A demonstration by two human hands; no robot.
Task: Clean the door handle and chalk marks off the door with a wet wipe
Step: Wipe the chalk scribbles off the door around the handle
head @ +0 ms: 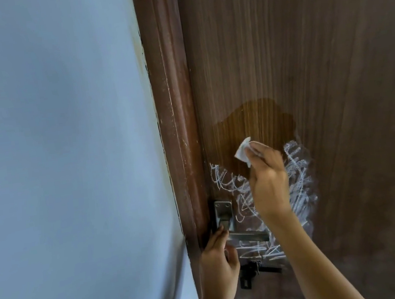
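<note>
While the right hand (268, 180) presses a folded white wet wipe (244, 152) against the brown wooden door (317, 58) just right of the frame's centre, its fingers are curled round the wipe and pinch it at the fingertips. Above and to the left of the wipe lies a darker, glossy wet patch (253, 122) on the wood. White chalk marks (297, 173) spread below and to both sides of that hand, reaching down past the metal door handle (246, 235) in the lower middle of the frame. Its steel plate (224, 215) sits at the door's left edge, with the lever running out to the right. At the handle's base, the left hand (219, 264) has its fingers curled; they touch the lever near the plate, though how firmly they grip cannot be told. A black latch (253, 273) hangs below the handle. Beside the door's left edge runs the reddish-brown door frame (172, 102), and a pale blue wall (60, 142) fills the left of the frame.
</note>
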